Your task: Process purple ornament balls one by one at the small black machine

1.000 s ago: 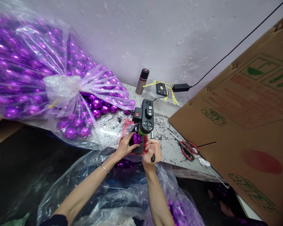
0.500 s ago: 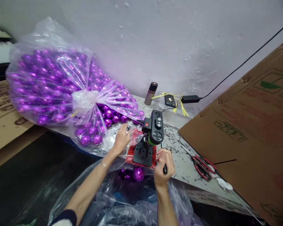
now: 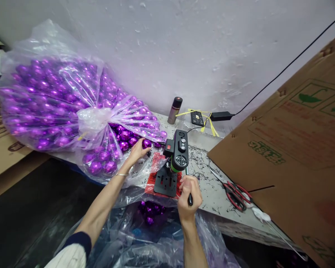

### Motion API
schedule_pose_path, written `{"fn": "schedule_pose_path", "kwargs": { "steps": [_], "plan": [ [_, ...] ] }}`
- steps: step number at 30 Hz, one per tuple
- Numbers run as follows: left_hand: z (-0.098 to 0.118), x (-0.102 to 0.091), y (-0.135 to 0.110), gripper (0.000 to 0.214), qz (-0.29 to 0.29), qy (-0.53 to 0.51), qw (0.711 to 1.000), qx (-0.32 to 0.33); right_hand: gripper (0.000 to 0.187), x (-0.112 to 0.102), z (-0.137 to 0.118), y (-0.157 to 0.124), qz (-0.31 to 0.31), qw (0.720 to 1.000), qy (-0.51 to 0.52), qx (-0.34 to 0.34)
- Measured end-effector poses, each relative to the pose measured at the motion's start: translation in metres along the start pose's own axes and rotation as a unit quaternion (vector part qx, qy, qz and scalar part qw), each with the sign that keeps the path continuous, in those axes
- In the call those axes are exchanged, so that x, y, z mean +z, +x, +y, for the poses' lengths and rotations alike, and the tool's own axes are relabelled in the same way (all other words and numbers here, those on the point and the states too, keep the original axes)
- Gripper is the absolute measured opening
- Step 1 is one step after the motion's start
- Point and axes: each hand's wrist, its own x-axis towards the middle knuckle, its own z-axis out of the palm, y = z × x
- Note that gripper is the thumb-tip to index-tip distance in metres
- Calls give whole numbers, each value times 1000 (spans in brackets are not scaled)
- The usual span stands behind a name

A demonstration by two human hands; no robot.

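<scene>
Left hand (image 3: 136, 152), near the middle of the frame, has its thumb and forefinger parted at a shiny purple ball (image 3: 146, 144); whether they grip it I cannot tell. Right hand (image 3: 189, 194), lower and right of centre, is closed around the black-ended lever (image 3: 190, 200) of a small black machine (image 3: 180, 149). Below the machine's head, its slotted base plate (image 3: 165, 184) lies bare on a red sheet (image 3: 150, 183) on the table (image 3: 205, 182). Gathered clear plastic (image 3: 93, 121) full of purple balls fills the left of the frame; more balls (image 3: 150, 213) show at lower centre. Red-handled scissors (image 3: 236, 196) lie at lower right, beside a cardboard box (image 3: 284, 145).
</scene>
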Motion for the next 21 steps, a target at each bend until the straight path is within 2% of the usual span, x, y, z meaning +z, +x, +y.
{"fn": "schedule_pose_path", "kwargs": {
  "steps": [2,5,9,11,13,17,21],
  "plan": [
    [-5,-6,-29,59,-24,-120,992,21,32,0,-3,4,-2,1000,2,12],
    [-4,-8,-81,67,-65,-280,957,32,33,0,-7,12,1,999,8,31],
    [11,8,-132,72,-132,-372,919,-13,35,0,-11,22,-2,999,9,50],
    [16,23,-143,72,-138,-369,919,-24,36,-1,-12,25,-10,998,2,60],
    [17,41,-146,71,-126,-328,936,-13,35,-2,-13,26,-16,998,-2,62],
    [14,64,-141,65,-90,-187,975,82,34,-4,-13,26,-19,998,-2,58],
    [15,70,-136,63,-83,-112,975,171,33,-4,-12,24,-20,998,-1,51]
  ]
}}
